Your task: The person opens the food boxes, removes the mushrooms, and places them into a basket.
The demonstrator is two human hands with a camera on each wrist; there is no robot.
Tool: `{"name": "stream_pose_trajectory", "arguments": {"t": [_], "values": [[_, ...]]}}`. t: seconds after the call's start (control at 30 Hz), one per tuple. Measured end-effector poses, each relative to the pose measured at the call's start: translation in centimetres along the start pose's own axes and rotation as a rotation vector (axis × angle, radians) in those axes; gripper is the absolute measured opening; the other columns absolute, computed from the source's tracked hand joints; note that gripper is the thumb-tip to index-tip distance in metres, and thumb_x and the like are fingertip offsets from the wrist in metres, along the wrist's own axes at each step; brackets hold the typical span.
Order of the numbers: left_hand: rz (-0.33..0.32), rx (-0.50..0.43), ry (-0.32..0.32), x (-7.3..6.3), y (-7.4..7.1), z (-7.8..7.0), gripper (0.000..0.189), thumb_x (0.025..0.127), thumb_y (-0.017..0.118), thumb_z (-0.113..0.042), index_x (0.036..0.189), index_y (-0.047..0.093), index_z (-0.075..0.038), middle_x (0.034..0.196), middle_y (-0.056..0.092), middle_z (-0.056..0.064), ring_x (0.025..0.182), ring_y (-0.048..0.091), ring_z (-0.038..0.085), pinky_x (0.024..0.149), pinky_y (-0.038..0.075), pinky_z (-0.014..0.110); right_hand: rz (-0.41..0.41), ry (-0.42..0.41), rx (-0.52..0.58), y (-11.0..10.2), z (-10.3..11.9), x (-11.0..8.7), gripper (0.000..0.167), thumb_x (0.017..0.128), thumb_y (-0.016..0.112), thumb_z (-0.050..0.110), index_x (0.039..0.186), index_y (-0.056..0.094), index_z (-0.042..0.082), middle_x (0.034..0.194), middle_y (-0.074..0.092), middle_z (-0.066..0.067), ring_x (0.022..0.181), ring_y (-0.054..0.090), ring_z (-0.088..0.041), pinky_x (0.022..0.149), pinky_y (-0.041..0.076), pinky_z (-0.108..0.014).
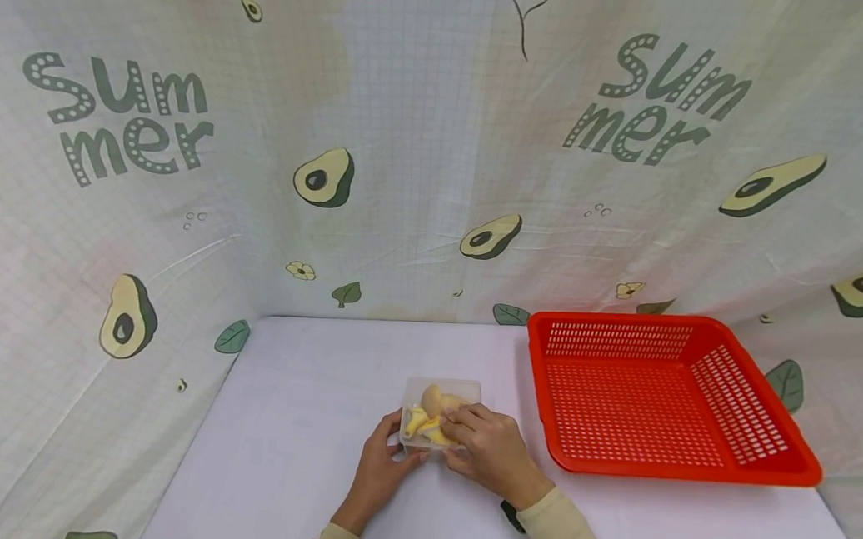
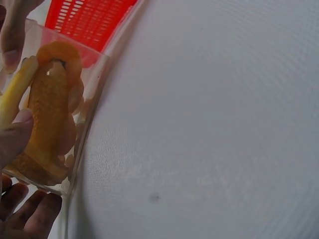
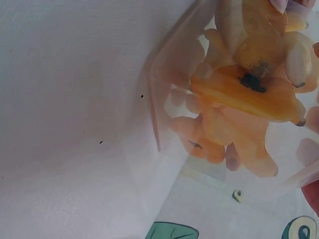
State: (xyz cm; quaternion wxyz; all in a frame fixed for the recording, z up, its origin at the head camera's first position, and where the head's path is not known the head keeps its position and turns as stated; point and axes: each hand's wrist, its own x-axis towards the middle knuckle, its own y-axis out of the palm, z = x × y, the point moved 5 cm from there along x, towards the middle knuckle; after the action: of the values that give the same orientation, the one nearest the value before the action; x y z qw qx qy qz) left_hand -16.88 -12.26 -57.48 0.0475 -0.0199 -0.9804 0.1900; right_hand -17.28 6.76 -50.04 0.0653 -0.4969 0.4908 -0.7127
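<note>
A clear plastic box stands on the white table, full of yellow and tan pieces that look like fruit or vegetables. My left hand grips the box, fingers along its left side and thumb at its front. My right hand reaches over the right side, its bent fingers on a tan rounded piece at the top. Yellow elongated pieces lie in front of it. Through the wall, the right wrist view shows an orange-yellow piece with a dark stem end. The right fingers hide part of the contents.
To the right, close to the right forearm, a red perforated plastic basket stands on the table. A printed cloth with avocados and lettering hangs behind the table and along its sides.
</note>
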Motion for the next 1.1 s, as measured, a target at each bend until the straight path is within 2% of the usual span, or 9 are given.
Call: {"name": "stream_pose_trajectory", "arguments": {"t": [0.33, 0.6, 0.87, 0.97, 1.1], "values": [[-0.009, 0.010, -0.006, -0.1, 0.0, -0.1, 0.074, 0.085, 0.089, -0.009, 0.148, 0.050, -0.001, 0.146, 0.058, 0.021, 0.137, 0.055, 0.042, 0.100, 0.062, 0.039, 0.017, -0.014, -0.023, 0.0, 0.1, 0.1, 0.039, 0.070, 0.096, 0.030, 0.105, 0.086, 0.016, 0.106, 0.080, 0.004, 0.097, 0.075, -0.017, 0.075, 0.068, -0.031], [-0.013, 0.023, -0.001, -0.1, 0.0, -0.1, 0.075, 0.086, 0.089, -0.012, 0.149, 0.050, -0.001, 0.146, 0.058, 0.021, 0.137, 0.055, 0.043, 0.099, 0.062, 0.045, 0.023, -0.024, -0.030, -0.1, 0.1, 0.2, 0.041, 0.070, 0.097, 0.032, 0.105, 0.086, 0.014, 0.105, 0.080, 0.002, 0.096, 0.075, -0.018, 0.073, 0.068, -0.032], [-0.016, 0.026, -0.012, -0.2, 0.1, -0.1, 0.075, 0.085, 0.089, -0.010, 0.149, 0.051, -0.001, 0.147, 0.059, 0.021, 0.137, 0.055, 0.043, 0.098, 0.062, 0.047, -0.062, -0.052, -0.013, -0.5, 0.2, 0.7, 0.034, 0.065, 0.094, 0.024, 0.096, 0.085, 0.014, 0.099, 0.079, 0.002, 0.088, 0.076, -0.018, 0.070, 0.068, -0.031], [-0.007, 0.019, -0.018, -0.2, 0.2, 0.0, 0.074, 0.084, 0.090, -0.009, 0.147, 0.051, 0.000, 0.147, 0.057, 0.023, 0.138, 0.054, 0.044, 0.100, 0.062, 0.044, -0.079, -0.033, 0.019, -0.8, 0.2, 1.0, 0.030, 0.066, 0.093, 0.021, 0.093, 0.083, 0.014, 0.098, 0.079, 0.002, 0.086, 0.076, -0.017, 0.069, 0.068, -0.031], [0.008, 0.026, -0.028, -0.2, 0.3, 0.1, 0.074, 0.086, 0.089, -0.011, 0.148, 0.049, -0.001, 0.149, 0.056, 0.023, 0.140, 0.053, 0.044, 0.103, 0.060, 0.043, -0.049, 0.017, 0.063, -1.1, 0.1, 1.0, 0.028, 0.069, 0.094, 0.020, 0.095, 0.083, 0.015, 0.101, 0.079, 0.003, 0.092, 0.076, -0.016, 0.072, 0.068, -0.031]]}}
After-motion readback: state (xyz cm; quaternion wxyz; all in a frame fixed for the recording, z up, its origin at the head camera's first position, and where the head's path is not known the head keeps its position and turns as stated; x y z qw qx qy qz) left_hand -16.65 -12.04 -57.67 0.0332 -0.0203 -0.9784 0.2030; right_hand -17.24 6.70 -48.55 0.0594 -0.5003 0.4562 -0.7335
